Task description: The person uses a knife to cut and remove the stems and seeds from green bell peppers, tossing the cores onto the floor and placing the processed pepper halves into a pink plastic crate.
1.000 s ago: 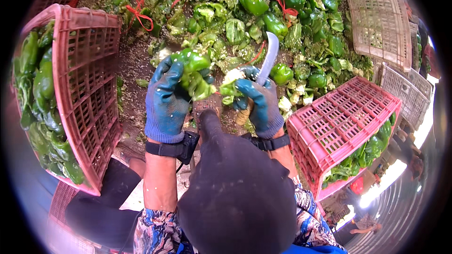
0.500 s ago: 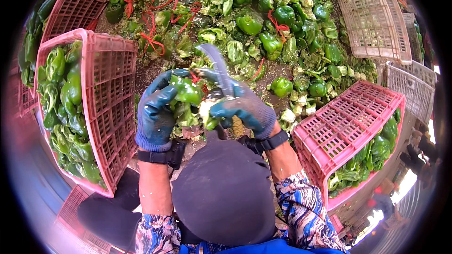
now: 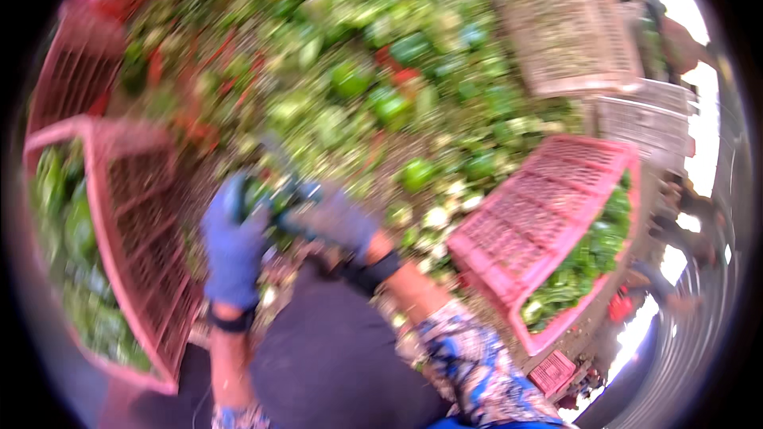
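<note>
The view is smeared by motion. My left hand (image 3: pixel 232 238), in a blue-and-green work glove, is closed around a green bell pepper (image 3: pixel 261 197) left of centre. Close against it, my right hand (image 3: pixel 338 218), in a matching glove, is closed on a knife (image 3: pixel 278 157), whose curved blade shows only as a faint grey streak pointing up and away. The fingers of both hands meet around the pepper and partly hide it. Beyond them spreads a heap of green peppers, cut pieces and seeds (image 3: pixel 330 131) on the ground.
At my left, a pink crate (image 3: pixel 131 214) lies tipped, holding peppers. Another pink crate (image 3: pixel 548 222) with peppers lies at the right. A pale crate (image 3: pixel 564 32) and a white crate (image 3: pixel 648 123) stand farther right. Red strips (image 3: pixel 199 131) lie among the scraps. A dark rounded cloth shape (image 3: pixel 334 349) fills the lower middle.
The view has swung, so crates and heap sit shifted left. Both hands now appear lower and further left, drawn closer together around the pepper, and the blade is blurred.
</note>
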The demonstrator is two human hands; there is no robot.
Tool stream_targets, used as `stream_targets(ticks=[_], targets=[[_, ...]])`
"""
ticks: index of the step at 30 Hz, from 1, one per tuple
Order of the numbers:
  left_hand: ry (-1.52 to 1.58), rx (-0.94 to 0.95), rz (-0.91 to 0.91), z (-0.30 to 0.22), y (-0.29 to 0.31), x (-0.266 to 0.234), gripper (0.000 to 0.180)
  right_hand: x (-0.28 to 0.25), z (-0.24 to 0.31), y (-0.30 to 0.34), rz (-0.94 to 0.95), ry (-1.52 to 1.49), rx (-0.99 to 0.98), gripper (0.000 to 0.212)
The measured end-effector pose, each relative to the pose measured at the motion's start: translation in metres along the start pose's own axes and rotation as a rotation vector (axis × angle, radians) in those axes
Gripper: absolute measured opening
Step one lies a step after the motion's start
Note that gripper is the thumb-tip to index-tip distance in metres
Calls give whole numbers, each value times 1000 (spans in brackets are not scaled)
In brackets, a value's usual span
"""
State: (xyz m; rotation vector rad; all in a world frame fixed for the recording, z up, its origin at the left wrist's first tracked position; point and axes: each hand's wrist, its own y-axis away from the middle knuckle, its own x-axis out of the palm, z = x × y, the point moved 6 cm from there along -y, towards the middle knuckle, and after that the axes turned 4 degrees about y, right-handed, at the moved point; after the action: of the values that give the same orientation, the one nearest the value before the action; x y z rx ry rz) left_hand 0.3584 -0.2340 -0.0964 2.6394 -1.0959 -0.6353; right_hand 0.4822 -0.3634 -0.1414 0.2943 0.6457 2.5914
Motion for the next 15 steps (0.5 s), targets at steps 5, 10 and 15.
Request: stream_targets(ticks=[5, 10, 15], targets=[[177, -58, -33, 43, -8, -24, 42, 21, -44, -12, -5, 222, 125, 29], [392, -233, -47, 53, -23, -41, 31, -24, 11, 35, -152, 398, -128, 25], [668, -341, -29, 57, -10, -30, 24, -185, 131, 99, -622, 357, -170, 18]])
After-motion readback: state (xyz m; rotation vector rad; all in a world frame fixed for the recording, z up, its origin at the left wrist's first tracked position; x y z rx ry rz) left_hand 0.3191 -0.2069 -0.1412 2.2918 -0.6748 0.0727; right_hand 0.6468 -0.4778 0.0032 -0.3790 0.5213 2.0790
